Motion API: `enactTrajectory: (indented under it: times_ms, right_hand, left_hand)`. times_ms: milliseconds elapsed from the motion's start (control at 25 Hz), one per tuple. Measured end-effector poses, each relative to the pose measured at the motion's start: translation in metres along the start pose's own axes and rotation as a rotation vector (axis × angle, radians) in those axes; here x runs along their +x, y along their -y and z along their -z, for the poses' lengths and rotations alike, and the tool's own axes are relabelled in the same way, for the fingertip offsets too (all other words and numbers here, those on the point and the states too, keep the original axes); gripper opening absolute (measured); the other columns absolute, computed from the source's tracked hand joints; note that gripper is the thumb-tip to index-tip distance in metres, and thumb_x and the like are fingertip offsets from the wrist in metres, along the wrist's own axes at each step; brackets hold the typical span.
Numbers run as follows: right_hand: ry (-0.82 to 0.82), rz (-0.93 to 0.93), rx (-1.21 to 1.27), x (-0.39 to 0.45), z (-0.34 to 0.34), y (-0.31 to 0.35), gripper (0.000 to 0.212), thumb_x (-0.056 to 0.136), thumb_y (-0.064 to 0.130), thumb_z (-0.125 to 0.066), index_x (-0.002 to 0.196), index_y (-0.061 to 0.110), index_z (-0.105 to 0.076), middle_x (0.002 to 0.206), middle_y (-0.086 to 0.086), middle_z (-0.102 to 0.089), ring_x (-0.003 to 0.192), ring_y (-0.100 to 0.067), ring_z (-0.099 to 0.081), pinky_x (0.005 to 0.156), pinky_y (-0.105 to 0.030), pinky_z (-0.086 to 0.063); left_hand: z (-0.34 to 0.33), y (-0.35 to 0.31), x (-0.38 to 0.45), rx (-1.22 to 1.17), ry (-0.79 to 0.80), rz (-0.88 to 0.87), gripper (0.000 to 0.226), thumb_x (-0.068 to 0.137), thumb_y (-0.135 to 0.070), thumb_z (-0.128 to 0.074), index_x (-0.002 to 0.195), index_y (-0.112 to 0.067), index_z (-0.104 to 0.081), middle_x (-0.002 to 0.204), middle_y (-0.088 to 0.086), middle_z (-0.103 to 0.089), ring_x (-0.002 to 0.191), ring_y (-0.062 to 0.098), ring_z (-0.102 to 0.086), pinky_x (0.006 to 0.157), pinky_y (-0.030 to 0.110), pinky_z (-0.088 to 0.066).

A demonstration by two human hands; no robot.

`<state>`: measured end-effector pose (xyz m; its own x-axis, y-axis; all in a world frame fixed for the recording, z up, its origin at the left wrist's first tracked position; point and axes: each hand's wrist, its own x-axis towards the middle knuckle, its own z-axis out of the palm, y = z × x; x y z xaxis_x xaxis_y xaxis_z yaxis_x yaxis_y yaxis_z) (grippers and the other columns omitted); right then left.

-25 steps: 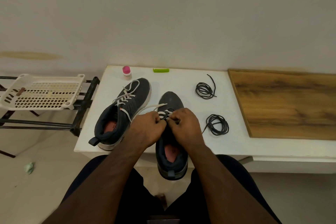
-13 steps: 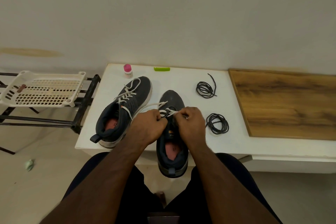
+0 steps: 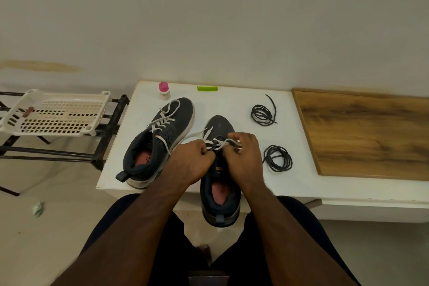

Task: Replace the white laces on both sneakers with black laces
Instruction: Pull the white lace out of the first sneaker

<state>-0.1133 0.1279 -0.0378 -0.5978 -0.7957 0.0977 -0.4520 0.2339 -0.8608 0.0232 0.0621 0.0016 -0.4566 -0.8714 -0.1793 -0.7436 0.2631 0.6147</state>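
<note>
Two dark sneakers stand on a white table (image 3: 232, 102). The left sneaker (image 3: 160, 139) keeps its white lace (image 3: 163, 121), tied loosely. The right sneaker (image 3: 219, 181) hangs its heel over the table's front edge. My left hand (image 3: 192, 162) and my right hand (image 3: 243, 158) sit over its tongue, each pinching the white lace (image 3: 219, 143) of that shoe, which is loosened with one end trailing left. Two coiled black laces lie to the right: one farther back (image 3: 263, 112), one nearer (image 3: 277, 158).
A small pink-capped bottle (image 3: 164, 90) and a green comb (image 3: 207, 88) lie at the table's back edge. A wooden board (image 3: 371, 134) covers the right side. A white plastic basket (image 3: 55, 112) rests on a black metal rack (image 3: 109, 137) to the left.
My right hand has shifted right and back, drawing the white lace out of the right sneaker's eyelets. My left hand stays pinching the lace near the tongue.
</note>
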Motion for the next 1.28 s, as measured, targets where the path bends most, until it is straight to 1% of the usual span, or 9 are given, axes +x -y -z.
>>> enactTrajectory:
  times_ms: [120, 240, 480, 680, 760, 840, 960, 1160, 1280]
  right_hand:
    - [0.156, 0.050, -0.163, -0.001, -0.009, 0.001, 0.013, 0.087, 0.022, -0.066, 0.098, 0.018, -0.072, 0.110, 0.002, -0.060, 0.106, -0.009, -0.051, 0.090, -0.025, -0.043]
    - [0.023, 0.024, -0.046, -0.001, -0.007, 0.000, 0.013, 0.091, 0.020, -0.062, 0.079, 0.020, -0.067, 0.087, 0.010, -0.061, 0.090, -0.007, -0.053, 0.075, -0.020, -0.041]
    - [0.154, -0.010, -0.041, 0.000, -0.005, 0.001, 0.008, 0.087, 0.024, -0.070, 0.091, 0.029, -0.076, 0.095, 0.016, -0.062, 0.098, 0.003, -0.052, 0.080, -0.006, -0.034]
    - [-0.029, -0.148, 0.098, 0.001, -0.001, 0.001, 0.015, 0.094, 0.019, -0.062, 0.084, 0.031, -0.064, 0.097, 0.013, -0.061, 0.093, 0.003, -0.056, 0.074, -0.008, -0.038]
    - [0.042, -0.105, 0.060, 0.000, -0.001, 0.003, 0.008, 0.093, 0.020, -0.065, 0.092, 0.028, -0.068, 0.100, 0.015, -0.059, 0.096, 0.002, -0.056, 0.077, -0.005, -0.038]
    - [0.153, 0.001, -0.106, -0.002, -0.006, 0.006, 0.007, 0.092, 0.023, -0.067, 0.093, 0.019, -0.072, 0.096, 0.011, -0.059, 0.095, -0.003, -0.053, 0.082, -0.015, -0.040]
    - [0.063, -0.007, -0.157, 0.000, -0.007, 0.006, 0.021, 0.095, 0.015, -0.060, 0.075, 0.010, -0.064, 0.082, 0.000, -0.056, 0.087, -0.015, -0.054, 0.075, -0.027, -0.042]
    - [0.231, 0.016, -0.186, 0.000, -0.007, 0.004, 0.012, 0.090, 0.019, -0.066, 0.098, 0.015, -0.074, 0.113, 0.000, -0.059, 0.109, -0.012, -0.051, 0.093, -0.023, -0.042]
    - [0.156, 0.039, -0.159, -0.003, -0.011, 0.007, 0.013, 0.091, 0.014, -0.062, 0.081, 0.018, -0.068, 0.096, 0.005, -0.059, 0.100, -0.013, -0.054, 0.089, -0.033, -0.046]
  left_hand:
    - [0.000, 0.002, 0.000, 0.009, 0.013, 0.016, 0.024, 0.088, -0.033, -0.053, 0.075, -0.013, -0.056, 0.074, 0.006, -0.063, 0.075, 0.023, -0.061, 0.071, 0.038, -0.052]
    - [0.000, 0.004, 0.000, -0.007, 0.015, 0.030, 0.023, 0.088, -0.034, -0.053, 0.077, -0.014, -0.057, 0.074, 0.005, -0.063, 0.074, 0.022, -0.062, 0.071, 0.039, -0.054]
    - [-0.001, 0.003, 0.000, -0.002, 0.010, 0.013, 0.025, 0.088, -0.035, -0.053, 0.073, -0.015, -0.054, 0.072, 0.005, -0.062, 0.074, 0.024, -0.062, 0.073, 0.042, -0.054]
    - [-0.001, 0.003, 0.001, -0.012, 0.031, 0.032, 0.022, 0.089, -0.035, -0.052, 0.076, -0.017, -0.056, 0.074, 0.005, -0.064, 0.074, 0.024, -0.064, 0.074, 0.042, -0.056]
    - [-0.001, 0.003, 0.001, 0.004, 0.026, 0.022, 0.022, 0.090, -0.035, -0.053, 0.076, -0.018, -0.056, 0.075, 0.004, -0.063, 0.075, 0.024, -0.063, 0.074, 0.040, -0.055]
    - [-0.001, 0.003, 0.000, 0.012, 0.016, 0.017, 0.023, 0.090, -0.035, -0.053, 0.075, -0.017, -0.055, 0.074, 0.004, -0.062, 0.075, 0.023, -0.062, 0.073, 0.040, -0.054]
    - [0.000, 0.004, -0.001, -0.005, 0.014, 0.020, 0.023, 0.090, -0.033, -0.053, 0.077, -0.014, -0.057, 0.075, 0.006, -0.064, 0.073, 0.023, -0.064, 0.072, 0.041, -0.056]
    - [0.000, 0.002, -0.001, 0.022, 0.013, 0.014, 0.023, 0.089, -0.033, -0.053, 0.077, -0.014, -0.057, 0.074, 0.005, -0.062, 0.075, 0.023, -0.061, 0.071, 0.040, -0.053]
    - [0.000, 0.003, -0.001, -0.002, 0.013, 0.024, 0.023, 0.089, -0.033, -0.053, 0.076, -0.014, -0.057, 0.074, 0.006, -0.063, 0.073, 0.023, -0.063, 0.071, 0.042, -0.055]
